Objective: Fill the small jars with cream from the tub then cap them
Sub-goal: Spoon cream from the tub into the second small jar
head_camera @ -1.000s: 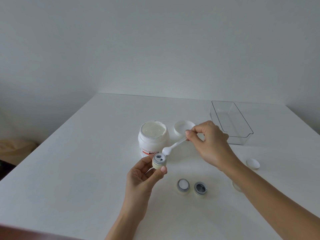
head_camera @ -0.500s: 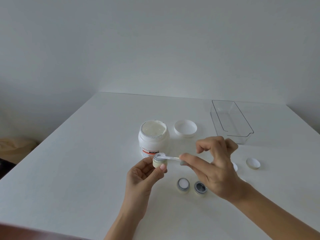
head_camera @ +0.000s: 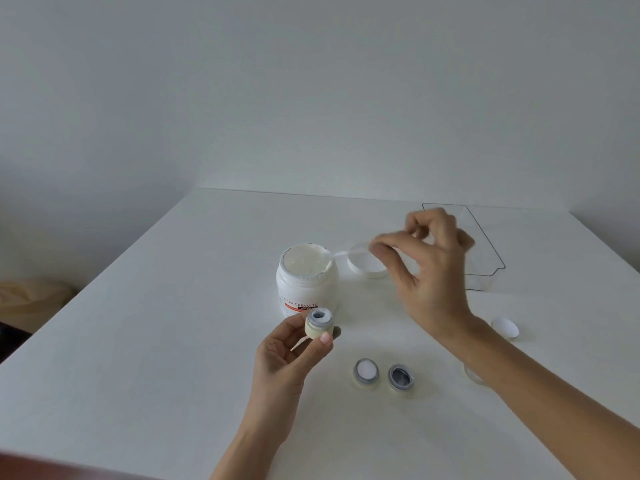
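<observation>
The open white cream tub point(head_camera: 306, 280) stands mid-table, full of cream. In front of it my left hand point(head_camera: 289, 355) holds a small pale jar point(head_camera: 318, 323) between thumb and fingers; some cream shows in its mouth. Raised to the right of the tub, my right hand point(head_camera: 426, 271) pinches a blurred white spatula point(head_camera: 346, 253) whose tip reaches the tub's rim. Two more small jars stand on the table nearer me: one holds white cream point(head_camera: 366, 371), the other looks dark inside point(head_camera: 400, 376).
The tub's white lid point(head_camera: 367, 268) lies upside down behind my right hand. A clear plastic tray point(head_camera: 485, 258) sits at the back right. A small white cap point(head_camera: 505, 327) lies at the right, and another cap point(head_camera: 472, 375) peeks out under my right forearm.
My right hand lifted the spatula off the held jar and swung it back up to the tub's rim. My left hand kept the jar in about the same place.
</observation>
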`<state>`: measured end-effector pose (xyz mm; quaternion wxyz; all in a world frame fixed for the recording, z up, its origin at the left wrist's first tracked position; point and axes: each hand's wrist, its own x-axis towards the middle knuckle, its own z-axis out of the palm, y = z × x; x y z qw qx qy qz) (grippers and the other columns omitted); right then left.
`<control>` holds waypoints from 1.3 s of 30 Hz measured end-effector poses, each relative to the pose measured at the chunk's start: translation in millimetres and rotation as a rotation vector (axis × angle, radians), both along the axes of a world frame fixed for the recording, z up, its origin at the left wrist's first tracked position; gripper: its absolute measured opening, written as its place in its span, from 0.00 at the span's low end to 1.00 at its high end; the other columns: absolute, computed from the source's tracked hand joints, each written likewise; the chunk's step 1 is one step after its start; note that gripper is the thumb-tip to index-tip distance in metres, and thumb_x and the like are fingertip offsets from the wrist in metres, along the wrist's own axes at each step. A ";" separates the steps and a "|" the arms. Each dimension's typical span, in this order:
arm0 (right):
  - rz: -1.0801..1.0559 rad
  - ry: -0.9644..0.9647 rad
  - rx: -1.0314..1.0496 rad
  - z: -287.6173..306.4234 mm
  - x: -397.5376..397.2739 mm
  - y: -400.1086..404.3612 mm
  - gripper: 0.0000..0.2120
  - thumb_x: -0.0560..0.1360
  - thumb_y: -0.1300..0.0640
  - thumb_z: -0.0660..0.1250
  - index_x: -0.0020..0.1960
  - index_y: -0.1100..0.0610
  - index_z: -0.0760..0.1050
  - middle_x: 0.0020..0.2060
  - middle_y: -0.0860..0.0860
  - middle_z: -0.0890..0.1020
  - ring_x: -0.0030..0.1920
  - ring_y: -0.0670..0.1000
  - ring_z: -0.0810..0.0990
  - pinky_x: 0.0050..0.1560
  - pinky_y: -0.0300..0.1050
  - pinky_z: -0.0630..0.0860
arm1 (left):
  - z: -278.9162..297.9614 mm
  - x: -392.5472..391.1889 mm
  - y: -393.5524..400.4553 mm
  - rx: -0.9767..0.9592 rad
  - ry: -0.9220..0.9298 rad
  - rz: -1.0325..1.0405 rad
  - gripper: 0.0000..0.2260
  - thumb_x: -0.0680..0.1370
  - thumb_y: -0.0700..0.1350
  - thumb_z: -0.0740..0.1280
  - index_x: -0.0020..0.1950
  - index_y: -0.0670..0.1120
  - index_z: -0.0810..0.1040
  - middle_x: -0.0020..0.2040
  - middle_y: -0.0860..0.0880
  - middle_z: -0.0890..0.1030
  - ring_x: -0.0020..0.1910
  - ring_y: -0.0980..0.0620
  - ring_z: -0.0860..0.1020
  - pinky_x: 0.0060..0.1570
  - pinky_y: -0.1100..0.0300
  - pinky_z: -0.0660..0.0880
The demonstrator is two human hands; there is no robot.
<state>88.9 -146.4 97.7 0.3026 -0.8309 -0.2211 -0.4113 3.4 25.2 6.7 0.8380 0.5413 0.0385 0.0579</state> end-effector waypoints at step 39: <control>0.237 1.154 0.311 16.2 46.3 15.8 0.12 0.78 0.52 0.65 0.38 0.53 0.80 0.44 0.43 0.79 0.52 0.44 0.70 0.55 0.42 0.61 | -3.6 1.9 1.7 0.076 -0.005 0.037 0.17 0.64 0.48 0.79 0.51 0.49 0.85 0.46 0.49 0.86 0.41 0.52 0.83 0.43 0.62 0.80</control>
